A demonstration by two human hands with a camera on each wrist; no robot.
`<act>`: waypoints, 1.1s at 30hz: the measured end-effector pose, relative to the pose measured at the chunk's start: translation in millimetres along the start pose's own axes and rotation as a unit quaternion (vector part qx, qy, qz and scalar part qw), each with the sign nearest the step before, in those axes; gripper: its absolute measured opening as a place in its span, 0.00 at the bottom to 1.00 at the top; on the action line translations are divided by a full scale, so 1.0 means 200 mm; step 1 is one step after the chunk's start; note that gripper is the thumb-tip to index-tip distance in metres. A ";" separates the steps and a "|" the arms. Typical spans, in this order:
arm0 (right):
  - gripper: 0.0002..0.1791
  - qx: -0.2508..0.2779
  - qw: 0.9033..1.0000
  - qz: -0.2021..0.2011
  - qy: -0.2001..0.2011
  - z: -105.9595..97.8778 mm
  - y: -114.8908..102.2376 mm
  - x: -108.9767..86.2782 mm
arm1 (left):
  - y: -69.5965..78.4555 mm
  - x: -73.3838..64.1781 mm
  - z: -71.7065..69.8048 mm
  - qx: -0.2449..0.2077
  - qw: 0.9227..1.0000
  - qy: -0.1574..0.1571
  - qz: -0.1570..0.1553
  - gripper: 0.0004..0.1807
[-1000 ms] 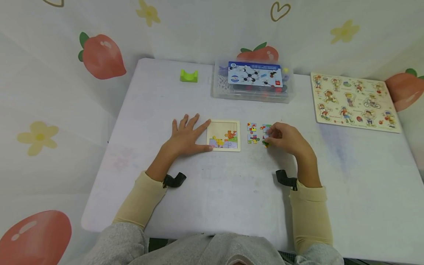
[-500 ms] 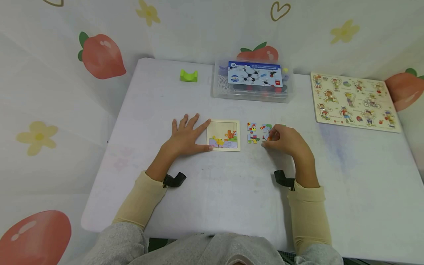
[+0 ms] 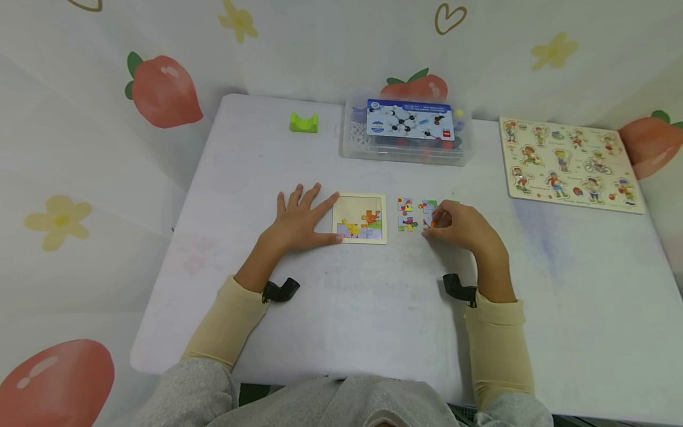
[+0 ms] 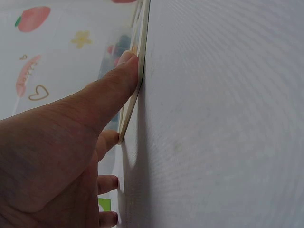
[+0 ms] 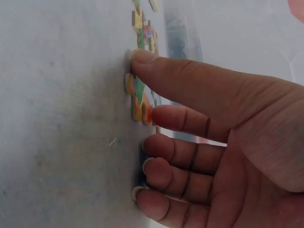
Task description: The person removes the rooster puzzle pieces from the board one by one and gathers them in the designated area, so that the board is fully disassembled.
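Head view, left to right: left hand (image 3: 299, 225) flat and spread on the tabletop (image 3: 341, 320), its grip wide and closed round nothing; thumb and index finger touch the left edge of a wooden puzzle tray (image 3: 356, 207). Green block (image 3: 304, 124) stands well beyond that hand. Tray lies face up, with joined pieces (image 3: 356, 230) along its near side and up its right side; the remaining bed is bare. Clear plastic box (image 3: 408, 155) lies beyond the tray. Two loose pieces (image 3: 408, 224) lie just right of the tray, one above the other; a further piece (image 3: 428, 206) lies beside them. Right hand (image 3: 466, 228): grip narrow, thumb and index finger pinching the near right piece (image 5: 138, 90), other fingers bent. Picture board (image 3: 573, 165) lies at far right.
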State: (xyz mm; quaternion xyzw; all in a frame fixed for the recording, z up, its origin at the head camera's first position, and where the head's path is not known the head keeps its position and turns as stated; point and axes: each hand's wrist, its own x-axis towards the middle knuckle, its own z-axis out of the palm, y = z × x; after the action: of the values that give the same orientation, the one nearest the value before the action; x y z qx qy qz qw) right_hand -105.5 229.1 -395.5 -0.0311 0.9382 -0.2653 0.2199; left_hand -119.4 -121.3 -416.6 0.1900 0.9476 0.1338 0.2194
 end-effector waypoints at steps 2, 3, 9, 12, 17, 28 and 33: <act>0.20 0.002 1.000 -0.003 0.000 0.00 -0.01 0.00 | 0.00 0.00 0.00 0.000 1.000 0.000 0.000 0.54; 0.20 0.003 1.000 -0.006 0.001 0.00 -0.01 0.00 | 0.00 0.00 0.00 0.000 1.000 0.000 0.000 0.54; 0.16 0.007 0.999 -0.035 0.011 0.01 -0.07 0.01 | 0.00 0.00 0.00 -0.001 1.000 0.000 0.000 0.54; 0.14 0.005 0.999 -0.050 0.010 0.03 -0.12 0.03 | 0.00 -0.01 0.00 0.002 1.000 -0.002 -0.002 0.54; 0.16 -0.010 0.996 -0.089 0.005 0.11 -0.23 0.09 | -0.01 -0.01 0.00 0.001 1.000 -0.002 -0.002 0.54; 0.20 -0.006 0.992 -0.127 -0.003 0.25 -0.37 0.15 | 0.00 0.00 0.01 -0.002 1.000 -0.002 0.004 0.53; 0.21 0.002 0.992 -0.129 0.002 0.25 -0.37 0.15 | -0.01 0.01 0.01 0.001 1.000 -0.003 0.004 0.53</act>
State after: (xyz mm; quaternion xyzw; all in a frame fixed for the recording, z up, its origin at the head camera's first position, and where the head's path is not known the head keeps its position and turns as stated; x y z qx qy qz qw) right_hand -115.1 135.7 -407.0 -0.1507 0.9264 -0.2935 0.1817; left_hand -120.5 -122.0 -418.9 0.1946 0.9462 0.1334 0.2213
